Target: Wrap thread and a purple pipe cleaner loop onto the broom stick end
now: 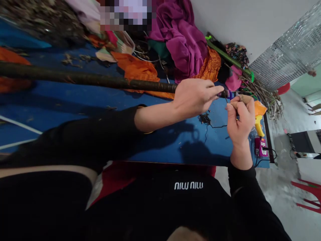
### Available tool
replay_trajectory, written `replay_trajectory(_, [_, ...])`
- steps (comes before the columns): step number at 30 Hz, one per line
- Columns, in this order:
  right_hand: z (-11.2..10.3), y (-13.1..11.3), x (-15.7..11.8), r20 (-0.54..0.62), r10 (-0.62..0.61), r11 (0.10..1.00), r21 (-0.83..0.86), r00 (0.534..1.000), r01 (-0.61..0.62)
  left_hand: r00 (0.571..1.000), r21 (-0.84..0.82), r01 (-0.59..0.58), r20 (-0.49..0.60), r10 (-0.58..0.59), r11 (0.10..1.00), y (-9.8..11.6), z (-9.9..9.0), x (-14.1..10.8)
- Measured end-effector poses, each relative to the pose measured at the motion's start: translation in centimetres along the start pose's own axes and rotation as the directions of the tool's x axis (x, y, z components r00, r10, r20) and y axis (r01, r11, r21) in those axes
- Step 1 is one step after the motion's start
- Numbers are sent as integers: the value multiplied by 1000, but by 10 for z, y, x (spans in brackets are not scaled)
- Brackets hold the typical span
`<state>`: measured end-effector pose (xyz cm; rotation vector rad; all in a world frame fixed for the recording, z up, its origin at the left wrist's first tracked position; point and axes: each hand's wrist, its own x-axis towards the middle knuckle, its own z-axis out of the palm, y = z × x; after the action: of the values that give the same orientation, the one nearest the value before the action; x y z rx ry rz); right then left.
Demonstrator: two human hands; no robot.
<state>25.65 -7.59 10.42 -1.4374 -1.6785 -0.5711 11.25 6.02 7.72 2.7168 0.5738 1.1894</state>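
Observation:
A long dark pole (pixel 100 81) runs from the left edge across the blue table (pixel 160 134). My left hand (pixel 194 97) is wrapped round its right end, fingers pointing right. Just right of it, my right hand (pixel 240 117) is closed in a pinch on a thin dark strand near the pole's tip. Purple wrapping shows at the tip between the hands. A tangle of dark cord (pixel 205 118) lies on the table below them, with one strand running toward my right hand.
Behind the pole lie orange cloth (pixel 140 68), magenta cloth (pixel 185 36) and a heap of dried plant matter (pixel 45 21). At the right are a bundle of sticks (pixel 273 103), a yellow-handled tool (pixel 259 126) and a pink power strip (pixel 260 147).

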Motion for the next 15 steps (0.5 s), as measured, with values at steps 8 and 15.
replay_trajectory(8, [19,-2,-6,14,-3,950,311,1000,-2,998,42,-31,59,29,999,2,5,-8])
replay_trajectory(15, [34,-10,-11,-11,249,691,702,969,-169,978,65,-20,206,6,998,10,-2,-10])
